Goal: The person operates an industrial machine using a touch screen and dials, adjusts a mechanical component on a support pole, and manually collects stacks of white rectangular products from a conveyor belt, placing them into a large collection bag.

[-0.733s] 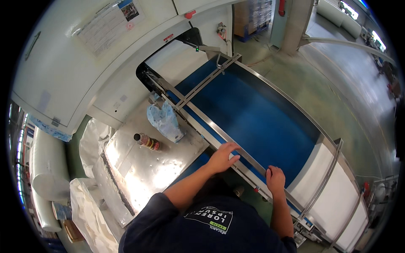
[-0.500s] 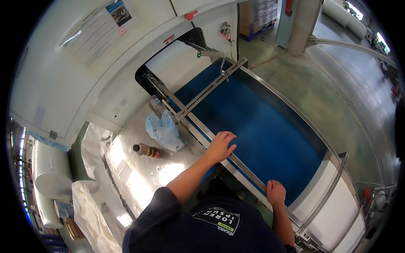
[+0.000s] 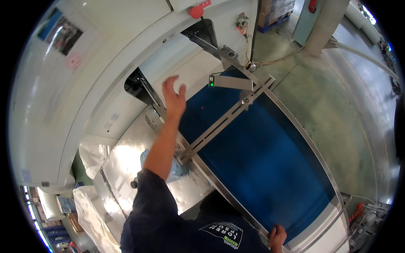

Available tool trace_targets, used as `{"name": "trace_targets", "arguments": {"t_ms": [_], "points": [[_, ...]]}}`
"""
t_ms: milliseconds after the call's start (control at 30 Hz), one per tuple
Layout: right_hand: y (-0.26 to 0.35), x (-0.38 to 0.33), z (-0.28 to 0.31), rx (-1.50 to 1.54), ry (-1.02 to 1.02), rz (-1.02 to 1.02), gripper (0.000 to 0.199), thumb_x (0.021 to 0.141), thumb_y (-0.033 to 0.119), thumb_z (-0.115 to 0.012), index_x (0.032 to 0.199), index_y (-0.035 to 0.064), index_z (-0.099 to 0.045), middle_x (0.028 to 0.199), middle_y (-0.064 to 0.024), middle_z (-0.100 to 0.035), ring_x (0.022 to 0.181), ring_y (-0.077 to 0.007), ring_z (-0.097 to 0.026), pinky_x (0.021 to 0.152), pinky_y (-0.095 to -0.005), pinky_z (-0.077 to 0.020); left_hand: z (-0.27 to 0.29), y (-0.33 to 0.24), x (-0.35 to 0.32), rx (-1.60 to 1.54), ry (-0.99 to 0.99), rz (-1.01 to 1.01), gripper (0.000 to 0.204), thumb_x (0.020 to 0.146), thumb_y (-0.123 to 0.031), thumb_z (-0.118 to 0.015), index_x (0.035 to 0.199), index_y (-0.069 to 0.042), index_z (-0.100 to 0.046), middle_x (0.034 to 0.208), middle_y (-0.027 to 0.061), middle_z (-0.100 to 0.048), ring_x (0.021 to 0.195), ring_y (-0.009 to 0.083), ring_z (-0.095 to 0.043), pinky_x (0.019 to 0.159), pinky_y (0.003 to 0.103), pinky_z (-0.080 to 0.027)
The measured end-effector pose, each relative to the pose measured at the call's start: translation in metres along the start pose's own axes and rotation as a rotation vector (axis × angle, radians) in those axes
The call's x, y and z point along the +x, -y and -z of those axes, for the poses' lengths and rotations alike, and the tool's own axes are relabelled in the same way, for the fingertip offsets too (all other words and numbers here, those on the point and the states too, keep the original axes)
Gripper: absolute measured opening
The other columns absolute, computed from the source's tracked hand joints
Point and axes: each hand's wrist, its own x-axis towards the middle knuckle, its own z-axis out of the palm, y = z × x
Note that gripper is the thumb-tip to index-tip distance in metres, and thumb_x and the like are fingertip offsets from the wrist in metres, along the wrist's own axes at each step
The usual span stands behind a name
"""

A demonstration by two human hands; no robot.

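My left hand (image 3: 174, 98) reaches up over the belt's left edge, fingers apart and holding nothing. It is beside the machine's opening, where a white sheet-like surface (image 3: 185, 67) shows. Lower right, my right hand (image 3: 276, 237) rests with curled fingers at the conveyor's near metal side rail (image 3: 219, 185). Between the rails runs a blue conveyor belt (image 3: 261, 160). A slotted metal crossbar (image 3: 225, 122) spans it, carrying a bracket with a small green-lit sensor (image 3: 211, 81). A red light dot lies on the belt near my left hand.
A metal table (image 3: 190, 198) stands left of the conveyor; my left arm partly covers a blue plastic bag (image 3: 179, 170) and a dark-capped bottle (image 3: 134, 184) there. The white machine housing (image 3: 105, 63) rises at upper left. A red knob (image 3: 196, 11) sits above the opening.
My left hand has left the near rail and swung up and forward to the machine's opening. My right hand stays at the rail. The view has shifted toward the machine.
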Motion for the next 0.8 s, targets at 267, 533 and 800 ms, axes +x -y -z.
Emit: {"name": "trace_targets", "arguments": {"t_ms": [267,533,800], "points": [[0.009,0.004,0.012,-0.11,0.118,-0.067,0.032,0.097,0.022,-0.053,0.112,0.0013,-0.073,0.104,-0.0231,-0.07,0.091,-0.0472,-0.064,0.081,-0.0542,-0.0518,-0.044,0.205,0.121,0.572,0.306,0.482,0.069,0.097,-0.053,-0.058,0.158,-0.026,-0.038,0.168,0.0104,-0.019,0.15,0.0417,-0.025,0.121,0.058,-0.024],[0.028,0.012,0.021,-0.173,0.241,-0.208,0.036,0.098,0.025,-0.053,0.109,-0.0037,-0.07,0.098,-0.0282,-0.068,0.09,-0.0499,-0.063,0.08,-0.0551,-0.0505,-0.076,0.241,0.155,0.747,0.51,0.589,0.075,0.098,-0.068,-0.04,0.163,-0.036,-0.021,0.174,0.006,-0.005,0.158,0.0415,-0.004,0.12,0.07,-0.008],[0.033,0.009,0.019,-0.167,0.246,-0.241,0.032,0.1,0.021,-0.049,0.106,-0.0037,-0.068,0.093,-0.0281,-0.065,0.086,-0.0508,-0.06,0.076,-0.0561,-0.0469,-0.088,0.229,0.139,0.796,0.528,0.556,0.073,0.1,-0.067,-0.034,0.164,-0.035,-0.02,0.174,0.0077,-0.006,0.158,0.0422,0.0,0.12,0.071,-0.002]]}}
